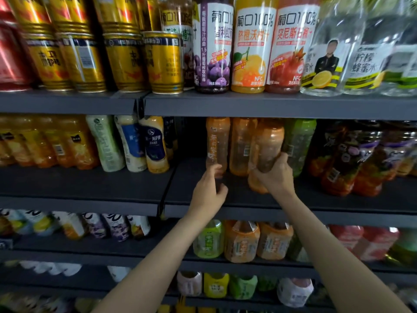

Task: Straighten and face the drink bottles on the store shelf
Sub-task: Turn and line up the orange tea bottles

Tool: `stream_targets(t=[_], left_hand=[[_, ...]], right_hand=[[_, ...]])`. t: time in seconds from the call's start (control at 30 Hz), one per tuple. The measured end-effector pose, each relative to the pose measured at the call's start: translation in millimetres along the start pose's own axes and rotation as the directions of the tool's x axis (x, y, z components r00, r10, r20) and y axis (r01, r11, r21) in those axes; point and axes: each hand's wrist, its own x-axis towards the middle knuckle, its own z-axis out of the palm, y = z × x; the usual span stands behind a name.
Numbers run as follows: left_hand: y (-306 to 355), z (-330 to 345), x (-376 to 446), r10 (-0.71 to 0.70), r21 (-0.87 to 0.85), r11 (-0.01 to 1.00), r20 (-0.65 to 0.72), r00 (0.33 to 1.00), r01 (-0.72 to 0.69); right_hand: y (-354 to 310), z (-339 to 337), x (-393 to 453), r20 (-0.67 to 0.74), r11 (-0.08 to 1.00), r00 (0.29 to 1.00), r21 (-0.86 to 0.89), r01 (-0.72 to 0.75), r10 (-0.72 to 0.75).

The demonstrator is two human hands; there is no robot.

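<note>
Arms come up from the bottom edge toward the middle shelf (248,199), a dark grey metal one, center of the frame. Right hand (276,175) has its fingers wrapped around the base of an orange tea bottle (269,145), which is tilted and sits at the front of the row. Left hand (208,192) is curled around the bottom of a slimmer orange bottle (217,141) just to the left, that one standing upright. Between and behind them there's another orange bottle (241,146), and a green bottle (300,141) right beside the tilted one. Below, lower shelves hold more green and orange drinks, kinda blurry. Further up, the top shelf (270,105) carries gold cans (164,62) upper left, juice bottles (251,46) with white labels in the top middle, and clear lemon water bottles (327,53) upper right.
</note>
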Motion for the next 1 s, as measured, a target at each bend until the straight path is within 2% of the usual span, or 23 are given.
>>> stream_targets(t=[0.07,0.13,0.2,0.27,0.4,0.47,0.53,0.57,0.63,0.7,0.73,0.77,0.8,0.83,0.87,0.9,0.93,0.97,1.0], left_hand=[[7.1,0.8,-3.6,-0.023,-0.096,0.995,0.126,0.992,0.035],[10.7,3.3,-9.5,-0.039,-0.197,0.976,0.279,0.959,0.097],[14.9,3.2,-17.6,-0.063,-0.216,0.962,0.409,0.911,0.164],[19.8,-2.0,-25.3,-0.076,-0.238,0.949,0.46,0.885,0.205],[28.5,-15.1,-40.0,-0.08,-0.38,0.891,0.403,0.912,0.247],[29.9,-20.2,-49.3,-0.086,-0.331,0.924,0.311,0.947,0.192],[26.3,-26.3,-54.9,-0.012,-0.178,0.983,0.173,0.985,0.043],[25.9,-30.8,-57.7,0.055,-0.085,0.995,0.124,0.991,-0.044],[28.2,-40.5,-61.3,0.2,0.065,0.977,0.073,0.977,-0.205],[33.6,-50.4,-60.6,0.294,0.093,0.95,0.055,0.954,-0.298],[34.8,-53.8,-59.2,0.284,0.037,0.958,0.045,0.958,-0.286],[36.1,-57.6,-58.0,0.215,-0.081,0.974,0.051,0.975,-0.21],[38.2,-62.5,-57.7,0.091,-0.263,0.963,0.106,0.99,-0.061],[42.3,-67.3,-58.7,-0.037,-0.474,0.87,0.208,0.977,0.134],[42.8,-69.3,-58.7,-0.108,-0.635,0.715,0.314,0.943,0.293],[42.1,-69.9,-58.9,-0.125,-0.71,0.613,0.346,0.93,0.346],[41.9,-69.8,-59.3,-0.114,-0.73,0.599,0.329,0.937,0.329],[42.2,-69.8,-59.9,-0.089,-0.713,0.649,0.275,0.957,0.266],[43.2,-70.9,-60.6,-0.039,-0.638,0.755,0.19,0.981,0.153]], right_hand=[[-3.7,-17.4,-15.8,0.115,0.996,0.991,0.076,0.055,-0.063],[-6.3,-31.7,-31.4,0.229,0.985,0.97,0.166,0.045,-0.083],[-9.2,-42.8,-46.0,0.313,0.952,0.948,0.302,-0.038,-0.062],[-15.4,-52.8,-58.0,0.373,0.888,0.927,0.434,-0.15,-0.026],[-27.6,-65.4,-73.2,0.48,0.718,0.877,0.605,-0.344,0.016],[-31.2,-65.9,-81.1,0.499,0.709,0.865,0.591,-0.384,0.053],[-30.0,-62.9,-87.0,0.52,0.65,0.842,0.593,-0.476,0.143],[-29.0,-60.9,-89.1,0.539,0.566,0.82,0.623,-0.541,0.191],[-31.8,-57.3,-92.1,0.582,0.316,0.766,0.698,-0.643,0.273],[-38.0,-55.5,-94.5,0.596,0.119,0.742,0.75,-0.651,0.307],[-41.7,-55.7,-95.2,0.591,0.071,0.749,0.769,-0.635,0.3],[-46.3,-56.5,-95.5,0.582,0.052,0.765,0.786,-0.617,0.275],[-50.9,-58.2,-95.7,0.57,0.056,0.784,0.799,-0.599,0.244],[-54.7,-60.2,-94.8,0.557,0.076,0.803,0.81,-0.582,0.209],[-58.4,-62.9,-93.8,0.547,0.099,0.819,0.818,-0.567,0.174],[-59.9,-65.7,-92.0,0.541,0.115,0.828,0.822,-0.557,0.144],[-61.3,-69.1,-90.4,0.542,0.122,0.832,0.823,-0.554,0.12],[-61.8,-72.4,-89.0,0.547,0.143,0.831,0.819,-0.556,0.101],[-61.7,-75.2,-88.6,0.558,0.185,0.825,0.805,-0.563,0.088]])
